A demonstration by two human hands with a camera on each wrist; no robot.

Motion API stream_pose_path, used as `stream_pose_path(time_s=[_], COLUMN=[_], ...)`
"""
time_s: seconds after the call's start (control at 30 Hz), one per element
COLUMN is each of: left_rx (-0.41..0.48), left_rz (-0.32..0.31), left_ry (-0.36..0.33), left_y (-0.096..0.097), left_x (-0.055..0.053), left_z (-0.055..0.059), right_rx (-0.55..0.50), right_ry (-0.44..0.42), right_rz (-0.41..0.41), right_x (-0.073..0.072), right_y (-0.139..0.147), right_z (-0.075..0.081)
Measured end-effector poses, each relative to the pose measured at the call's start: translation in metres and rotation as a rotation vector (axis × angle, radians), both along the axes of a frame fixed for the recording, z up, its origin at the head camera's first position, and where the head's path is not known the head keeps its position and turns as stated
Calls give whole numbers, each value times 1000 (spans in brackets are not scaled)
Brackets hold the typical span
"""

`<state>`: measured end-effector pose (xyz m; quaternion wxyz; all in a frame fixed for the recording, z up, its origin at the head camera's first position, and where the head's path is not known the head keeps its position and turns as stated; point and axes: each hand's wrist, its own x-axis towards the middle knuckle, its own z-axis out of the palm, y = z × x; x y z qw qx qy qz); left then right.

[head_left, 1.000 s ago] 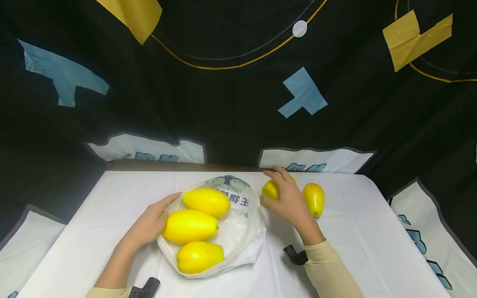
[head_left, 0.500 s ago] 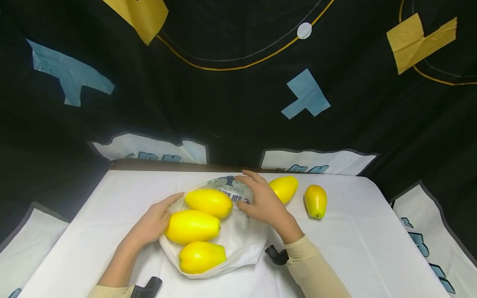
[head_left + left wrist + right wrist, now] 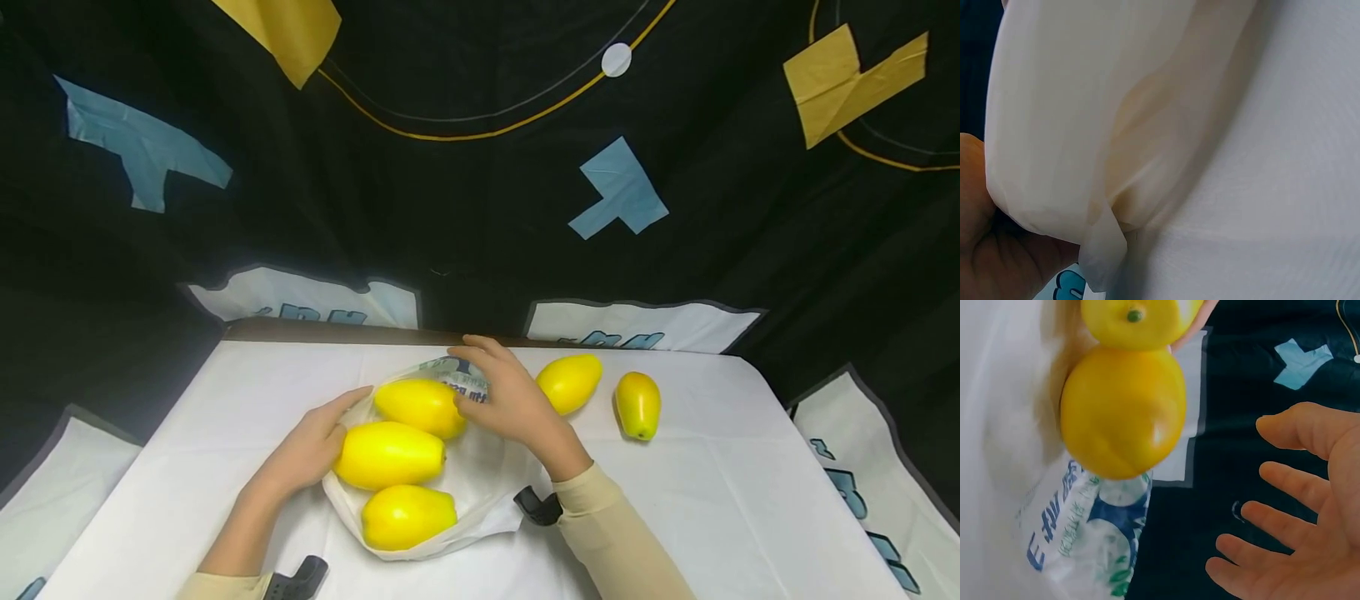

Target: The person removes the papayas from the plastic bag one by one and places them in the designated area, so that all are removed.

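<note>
A white plastic bag (image 3: 487, 492) with printed characters lies with its mouth towards me. Inside it are three yellow papaya-shaped fruits: a far one (image 3: 420, 407), a middle one (image 3: 390, 455) and a front one (image 3: 408, 517). My left hand (image 3: 306, 446) holds the bag's left rim; the film (image 3: 1047, 125) covers its fingers in the left wrist view. Over the bag's far right side is my right hand (image 3: 506, 396), thumb close to the far fruit. In the right wrist view that hand (image 3: 1297, 519) has its fingers spread and grips nothing.
Two more yellow fruits lie on the white tablecloth right of the bag: one (image 3: 570, 382) just behind my right hand, another (image 3: 637, 405) farther right. A black curtain (image 3: 480, 208) with blue and gold patches hangs behind the table's far edge.
My right hand has moved left, from the nearer loose fruit to above the bag, carrying nothing. That fruit stays on the table. My left hand keeps its place at the bag's rim.
</note>
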<state>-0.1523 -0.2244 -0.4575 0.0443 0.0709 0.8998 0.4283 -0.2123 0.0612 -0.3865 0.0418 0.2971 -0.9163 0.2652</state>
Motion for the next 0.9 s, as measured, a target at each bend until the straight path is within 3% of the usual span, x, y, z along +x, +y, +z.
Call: stream_pose_path(time_s=[0.3, 0.5, 0.9], left_rx=[0, -6, -4], left_rz=[3, 8, 10], left_ry=[6, -5, -21], left_y=[0, -1, 0], left_x=[-1, -1, -1], left_z=[-1, 0, 2], right_rx=[38, 75, 102], right_ry=[-61, -47, -117], right_rz=[124, 214, 233], right_x=[-7, -10, -10], right_y=[-14, -20, -22], right_z=[-14, -29, -41])
